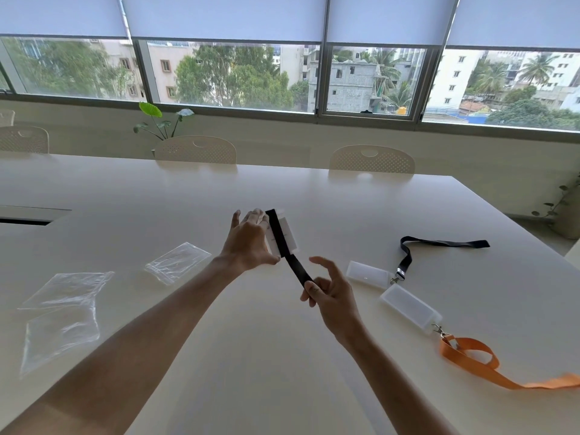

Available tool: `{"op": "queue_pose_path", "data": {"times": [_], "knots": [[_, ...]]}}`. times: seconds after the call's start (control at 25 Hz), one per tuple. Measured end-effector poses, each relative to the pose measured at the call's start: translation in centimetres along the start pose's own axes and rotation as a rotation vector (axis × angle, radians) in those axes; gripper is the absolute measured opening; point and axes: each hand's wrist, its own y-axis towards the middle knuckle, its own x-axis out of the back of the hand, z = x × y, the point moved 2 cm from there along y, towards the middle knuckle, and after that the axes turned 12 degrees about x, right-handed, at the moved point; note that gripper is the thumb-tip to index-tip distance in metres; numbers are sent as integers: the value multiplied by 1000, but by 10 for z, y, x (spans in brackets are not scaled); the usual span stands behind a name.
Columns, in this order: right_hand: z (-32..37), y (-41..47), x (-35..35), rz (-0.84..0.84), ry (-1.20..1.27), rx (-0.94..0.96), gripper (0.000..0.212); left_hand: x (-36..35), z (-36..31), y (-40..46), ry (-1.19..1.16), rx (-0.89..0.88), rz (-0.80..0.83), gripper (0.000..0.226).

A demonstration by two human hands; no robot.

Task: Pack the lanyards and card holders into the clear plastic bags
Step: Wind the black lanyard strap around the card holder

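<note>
My left hand (248, 238) grips a white translucent card holder (289, 235) above the table's middle. A black lanyard strap (284, 246) lies across the holder and runs down to my right hand (329, 291), which pinches its lower end. To the right lie a second card holder (367, 274) clipped to a black lanyard (439, 243), and a third card holder (409, 307) clipped to an orange lanyard (480, 362). Three clear plastic bags rest on the left: one (177, 262) nearest my left hand, one (67, 288) farther left, one (58, 335) closest to me.
The white table (282, 356) stretches wide, with a dark cable slot (25, 220) at far left. Cream chairs (194, 149) (372, 158) stand along the far side under the windows. A potted plant (565, 211) stands on the floor at right.
</note>
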Motion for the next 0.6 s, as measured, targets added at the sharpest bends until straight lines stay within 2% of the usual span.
{"op": "queue_pose_path", "data": {"times": [0.16, 0.28, 0.44, 0.6], "knots": [[22, 10, -5, 33, 46, 21, 29, -13, -7, -18, 115, -112, 93, 105], [28, 21, -5, 8, 24, 21, 33, -18, -14, -33, 163, -214, 112, 105], [25, 36, 0, -52, -16, 0, 35, -20, -19, -52, 113, -310, 178, 106], [17, 41, 2, -164, -43, -70, 28, -12, -25, -67, 14, -349, 138, 104]]}}
